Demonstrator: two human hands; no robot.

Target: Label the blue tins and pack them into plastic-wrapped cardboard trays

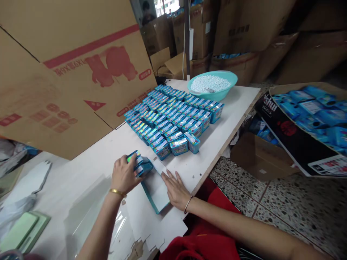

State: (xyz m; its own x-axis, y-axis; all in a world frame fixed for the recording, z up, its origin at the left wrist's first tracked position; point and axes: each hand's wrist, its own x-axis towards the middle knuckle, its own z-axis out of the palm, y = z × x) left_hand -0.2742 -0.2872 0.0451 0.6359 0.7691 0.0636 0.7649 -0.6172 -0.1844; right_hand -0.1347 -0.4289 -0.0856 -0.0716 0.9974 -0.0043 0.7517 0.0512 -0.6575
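My left hand (124, 176) is closed round a small stack of blue tins (140, 164), holding them at the mouth of a white carton with teal sides (155, 189) that lies on the white table (81, 169). My right hand (175, 190) lies flat on the carton with its fingers stretched out, pressing it down. Just beyond the carton, several rows of the same blue tins (173, 117) stand packed together on the table.
A teal basin of white pellets (212, 85) stands at the table's far end. A large cardboard sheet (67, 68) leans along the left. Clear plastic film (89, 216) and green pads (21, 231) lie near me. An open box of blue packs (311, 119) sits to the right, over the floor.
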